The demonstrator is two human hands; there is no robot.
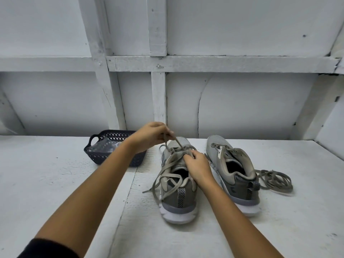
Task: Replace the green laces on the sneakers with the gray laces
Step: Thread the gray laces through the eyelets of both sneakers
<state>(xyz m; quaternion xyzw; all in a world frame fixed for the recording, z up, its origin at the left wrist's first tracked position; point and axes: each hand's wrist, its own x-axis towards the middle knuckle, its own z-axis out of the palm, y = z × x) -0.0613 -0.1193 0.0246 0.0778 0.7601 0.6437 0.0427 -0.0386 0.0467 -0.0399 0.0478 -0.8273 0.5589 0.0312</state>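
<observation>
Left hand [150,135] pinched the lace [178,144], drawn taut from the sneaker [176,198] beneath; right hand [197,166], just below, pinched it at the sneaker; lace judged light, limp, best held near its tip.

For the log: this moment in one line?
left hand: holds lace; right hand: pinches lace; other sneaker: unlaced; loose lace: beside it

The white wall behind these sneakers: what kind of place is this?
Probably a shed or storage room, though I can't be sure. The wall is rough white-painted panels with exposed framing, the bench is painted planks, and a dark plastic basket sits beside the sneakers.
</observation>
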